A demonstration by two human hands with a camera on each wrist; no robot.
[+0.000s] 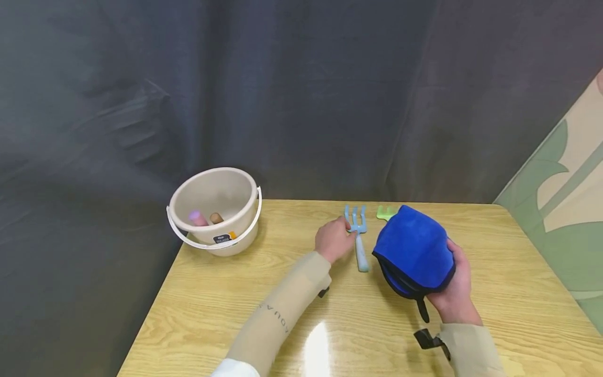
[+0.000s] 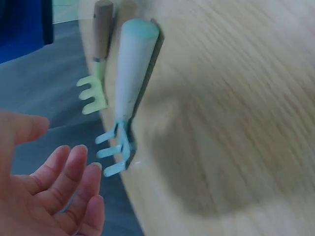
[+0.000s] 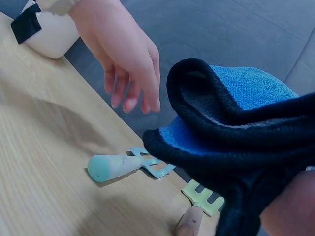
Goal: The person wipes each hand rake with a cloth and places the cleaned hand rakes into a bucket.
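Noted nearest the wearer: right hand (image 1: 456, 296) curled under and around a bunched blue microfibre cloth with black edging (image 1: 414, 251), fingers clamped on its lower fold, cloth raised off the light wooden tabletop (image 1: 264, 314). Just left of the cloth: pale blue toy garden fork with a rounded plastic handle (image 1: 360, 238), lying flat on the tabletop, prongs pointing toward the far edge. Left hand (image 1: 334, 240) immediately left of the fork, level with its prongs, fingers spread and relaxed, holding nothing; left wrist view shows fingertips (image 2: 83, 172) close to the prongs but apart from them. Beyond the cloth, near the far edge: small light green toy rake with a brown wooden handle (image 1: 385, 212), lying beside the fork, partly hidden behind the cloth. Well left of the fork, at the far left corner: beige plastic bucket with a white bail handle (image 1: 214, 212), upright, holding a pink-tipped piece and a brown-tipped piece, too small to identify. Behind the table: dark grey curtain (image 1: 301, 94).
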